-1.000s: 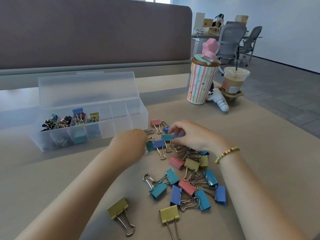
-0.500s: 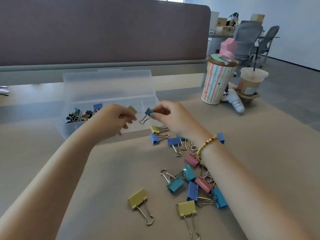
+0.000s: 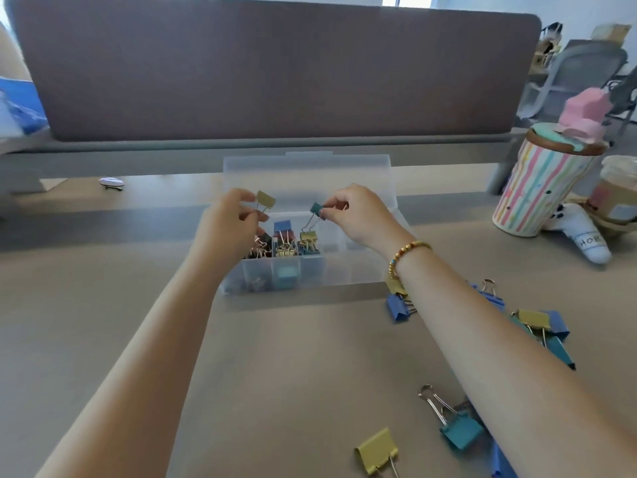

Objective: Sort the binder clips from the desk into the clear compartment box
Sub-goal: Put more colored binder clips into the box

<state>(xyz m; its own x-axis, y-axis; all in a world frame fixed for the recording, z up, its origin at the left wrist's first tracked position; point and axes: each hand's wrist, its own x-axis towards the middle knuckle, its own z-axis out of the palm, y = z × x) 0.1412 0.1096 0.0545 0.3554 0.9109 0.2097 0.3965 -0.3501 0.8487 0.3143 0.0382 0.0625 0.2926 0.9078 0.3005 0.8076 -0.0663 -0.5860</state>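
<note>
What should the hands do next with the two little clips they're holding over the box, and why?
Probably lower and let go. The left hand pinches a yellow clip and the right hand a teal clip, both above the open clear box. Its compartments already hold clips, so each likely drops into one; which one I cannot tell.

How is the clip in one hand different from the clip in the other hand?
The yellow clip in the left hand is yellow, while the teal clip in the right hand is dark teal. The yellow clip looks larger than the teal clip. The yellow clip's wire handles are hidden in the fingers; the teal clip's handles hang down freely. Both are pinched above the clear compartment box.
</note>
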